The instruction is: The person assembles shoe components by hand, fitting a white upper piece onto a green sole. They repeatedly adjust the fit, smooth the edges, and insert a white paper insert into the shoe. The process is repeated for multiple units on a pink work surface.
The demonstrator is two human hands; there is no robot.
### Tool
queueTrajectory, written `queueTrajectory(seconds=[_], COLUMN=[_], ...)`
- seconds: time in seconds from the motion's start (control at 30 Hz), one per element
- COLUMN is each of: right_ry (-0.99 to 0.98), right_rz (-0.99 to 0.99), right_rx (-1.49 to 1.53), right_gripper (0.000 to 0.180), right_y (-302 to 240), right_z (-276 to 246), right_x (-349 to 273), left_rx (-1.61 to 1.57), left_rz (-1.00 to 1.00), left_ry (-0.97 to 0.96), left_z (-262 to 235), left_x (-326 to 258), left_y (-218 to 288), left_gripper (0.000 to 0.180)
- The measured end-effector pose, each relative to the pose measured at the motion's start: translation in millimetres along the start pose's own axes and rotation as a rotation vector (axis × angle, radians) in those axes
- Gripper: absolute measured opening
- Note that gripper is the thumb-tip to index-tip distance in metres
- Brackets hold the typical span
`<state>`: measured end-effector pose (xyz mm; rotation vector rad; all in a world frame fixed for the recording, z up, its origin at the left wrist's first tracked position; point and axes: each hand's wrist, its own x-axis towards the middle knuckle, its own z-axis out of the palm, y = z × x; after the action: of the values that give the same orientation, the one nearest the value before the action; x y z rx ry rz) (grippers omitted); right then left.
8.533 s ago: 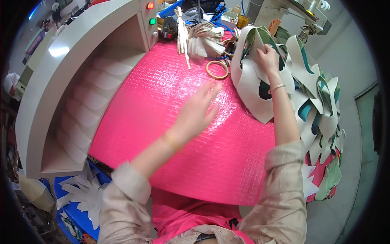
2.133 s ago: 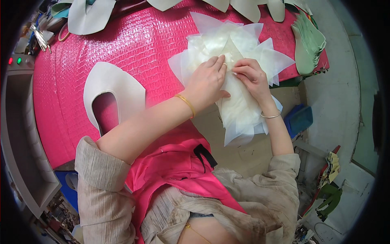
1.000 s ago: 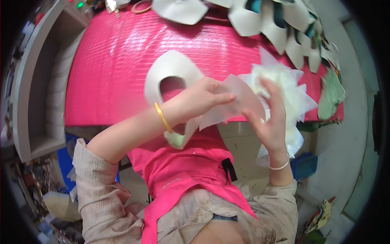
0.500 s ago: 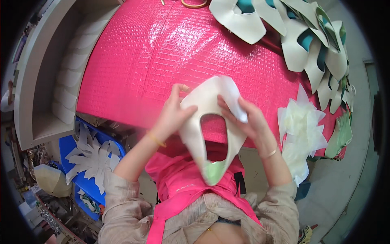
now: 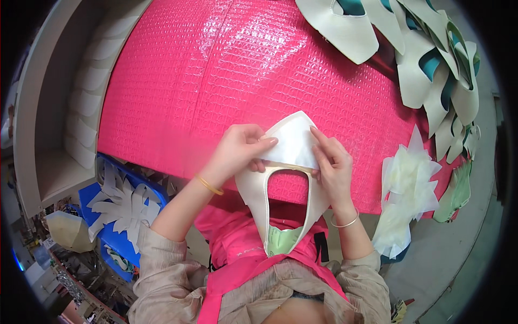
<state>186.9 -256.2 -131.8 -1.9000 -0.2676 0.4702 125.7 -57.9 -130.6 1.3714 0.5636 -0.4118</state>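
Observation:
A cream U-shaped shoe upper piece (image 5: 253, 200) lies at the near edge of the pink textured table (image 5: 226, 70), its two legs hanging toward my lap. A thin translucent white liner sheet (image 5: 294, 143) lies over its front part. My left hand (image 5: 240, 151) pinches the left edge of the piece and liner. My right hand (image 5: 329, 162) presses its right edge with the fingers flat. A pale green lining (image 5: 283, 240) shows at the lower tips of the piece.
A stack of translucent white liners (image 5: 407, 183) sits at the table's right edge. Several cream uppers with teal linings (image 5: 426, 65) overlap at the far right. A grey shelf unit (image 5: 59, 108) stands left. A blue bin with white cut pieces (image 5: 121, 205) sits below it.
The upper piece has been brought from the table's middle to the near edge. A liner taken from the right stack now lies on its front, and both hands have settled on it.

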Motion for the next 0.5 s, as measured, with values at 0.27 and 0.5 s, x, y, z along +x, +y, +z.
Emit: queueTrajectory(seconds=[0.27,0.5], right_ry=[0.060,0.010], right_rz=[-0.003,-0.055], right_rx=[-0.046,-0.213], right_gripper=[0.028,0.022], right_y=[2,7], right_z=[5,2], right_x=[1,9], left_rx=[0.114,1.039], left_rz=[0.040,0.259], left_ry=[0.118,0.288], left_z=[8,18], left_x=[3,-10], left_y=[0,22], left_gripper=[0.019,0.024])
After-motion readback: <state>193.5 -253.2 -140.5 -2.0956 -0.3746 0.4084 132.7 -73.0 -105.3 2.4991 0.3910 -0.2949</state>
